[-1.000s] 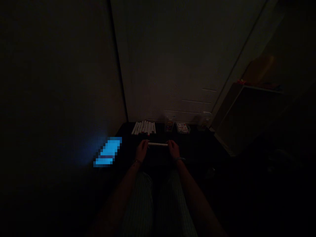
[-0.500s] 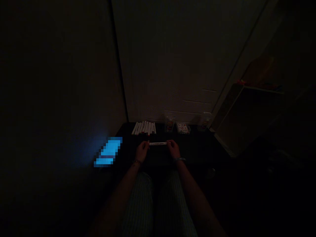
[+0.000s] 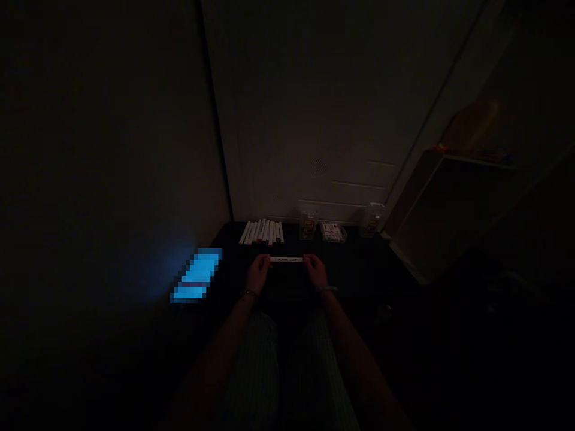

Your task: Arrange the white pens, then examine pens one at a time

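A white marker (image 3: 286,260) with dark print on its side lies level between my two hands, above the dark table (image 3: 359,272). My left hand (image 3: 259,272) pinches its left end. At the other end, the fingers of my right hand (image 3: 315,271) are closed on the tip. Beyond my left hand, several white markers (image 3: 262,232) lie side by side in a loose row, a few with red or dark ends. The scene is very dim, so the fingertips are hard to make out.
Behind the marker stand a clear plastic package (image 3: 308,224) and a case of markers (image 3: 333,232). Another clear package (image 3: 372,220) is at the back right. A glowing, pixelated screen (image 3: 197,275) is at the left. A cabinet (image 3: 453,203) stands at the right, beside the wall.
Both hands keep their hold on the marker, which has barely shifted. The picture is slightly darker now.
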### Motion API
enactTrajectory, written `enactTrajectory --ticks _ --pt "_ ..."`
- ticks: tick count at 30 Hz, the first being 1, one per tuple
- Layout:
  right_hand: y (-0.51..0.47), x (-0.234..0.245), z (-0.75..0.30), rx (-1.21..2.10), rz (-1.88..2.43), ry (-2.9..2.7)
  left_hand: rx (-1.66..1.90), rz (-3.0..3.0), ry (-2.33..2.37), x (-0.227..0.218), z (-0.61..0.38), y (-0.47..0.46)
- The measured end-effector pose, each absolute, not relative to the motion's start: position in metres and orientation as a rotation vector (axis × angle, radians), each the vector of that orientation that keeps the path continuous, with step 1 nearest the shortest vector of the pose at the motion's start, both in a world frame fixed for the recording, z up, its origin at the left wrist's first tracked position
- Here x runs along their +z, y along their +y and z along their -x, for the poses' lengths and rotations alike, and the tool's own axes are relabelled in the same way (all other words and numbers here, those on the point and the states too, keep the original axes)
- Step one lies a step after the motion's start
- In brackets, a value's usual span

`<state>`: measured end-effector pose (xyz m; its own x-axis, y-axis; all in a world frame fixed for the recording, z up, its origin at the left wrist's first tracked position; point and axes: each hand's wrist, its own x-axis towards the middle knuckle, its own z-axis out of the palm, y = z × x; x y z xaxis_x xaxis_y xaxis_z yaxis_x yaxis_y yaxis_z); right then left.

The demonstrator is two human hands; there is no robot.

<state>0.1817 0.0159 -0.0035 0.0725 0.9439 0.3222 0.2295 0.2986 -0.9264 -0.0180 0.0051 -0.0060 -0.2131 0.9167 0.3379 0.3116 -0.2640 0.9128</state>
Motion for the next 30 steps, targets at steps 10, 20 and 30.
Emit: enactTrajectory --ticks 10,20,30 --pt "0.0179 -0.0061 -0.1815 0.759 1.195 -1.409 1.489 -1.604 1.485 -0.0085 0.0196 0.0057" --pt "0.0184 -0.0068 -0.1823 0.763 1.108 -1.442 1.518 -1.547 1.424 -0.0120 0.0182 0.0082" --pt "0.0177 -0.0053 -0.1831 0.732 1.100 -1.429 1.510 -1.504 1.392 -0.0076 0.0165 0.0070"
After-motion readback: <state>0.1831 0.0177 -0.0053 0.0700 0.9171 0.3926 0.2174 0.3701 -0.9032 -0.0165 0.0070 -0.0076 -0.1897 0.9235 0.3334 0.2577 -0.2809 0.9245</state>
